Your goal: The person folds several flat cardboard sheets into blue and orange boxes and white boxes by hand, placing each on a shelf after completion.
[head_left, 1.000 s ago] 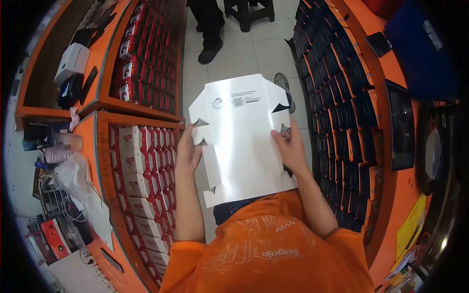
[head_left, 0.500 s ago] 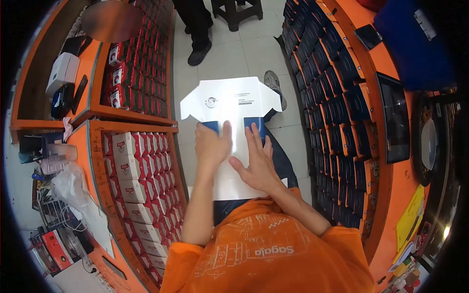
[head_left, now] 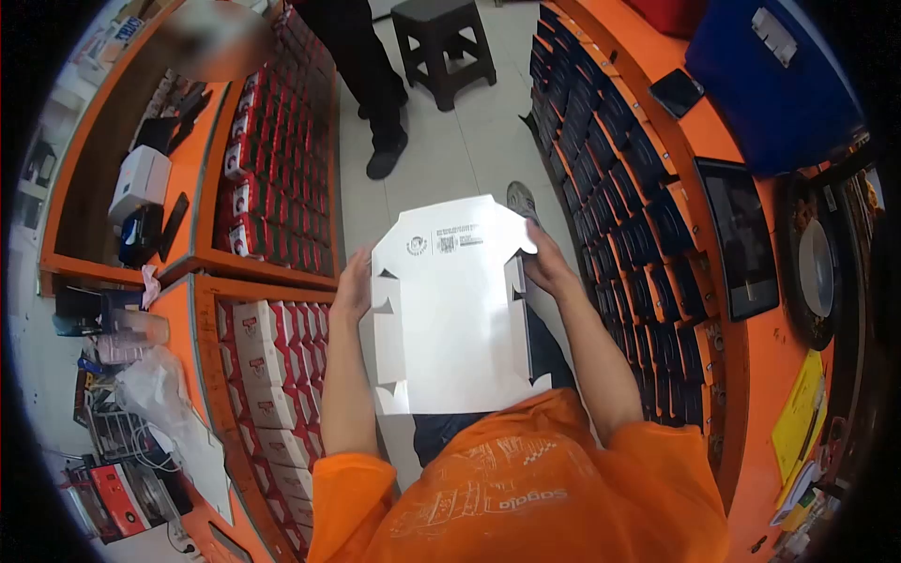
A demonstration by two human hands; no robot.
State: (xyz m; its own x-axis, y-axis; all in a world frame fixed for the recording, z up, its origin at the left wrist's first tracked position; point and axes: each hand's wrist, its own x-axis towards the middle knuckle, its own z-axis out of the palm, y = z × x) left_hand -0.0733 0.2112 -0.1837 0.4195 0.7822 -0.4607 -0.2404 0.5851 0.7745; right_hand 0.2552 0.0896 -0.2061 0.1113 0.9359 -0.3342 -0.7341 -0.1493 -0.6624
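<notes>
A flat white die-cut cardboard sheet [head_left: 460, 310] with notched side flaps lies over my lap, its printed logo and code near the far end. My left hand [head_left: 353, 283] holds its left edge near the far corner, most fingers out of sight beneath. On the opposite edge, my right hand [head_left: 547, 261] grips the far right flap, the fingers partly hidden by the card. The sheet's near end touches my orange shirt [head_left: 526, 479].
Shelves of red and white boxes [head_left: 272, 375] stand at left, dark blue boxes [head_left: 619, 197] at right. A co-worker's legs [head_left: 361, 75] and a black stool [head_left: 443, 47] are ahead. A tablet [head_left: 739, 235] and yellow paper [head_left: 798, 413] lie on the right counter.
Both hands have moved from the middle of the sheet out to its side edges. The blue parts visible half a second ago no longer show. The view has tilted up slightly.
</notes>
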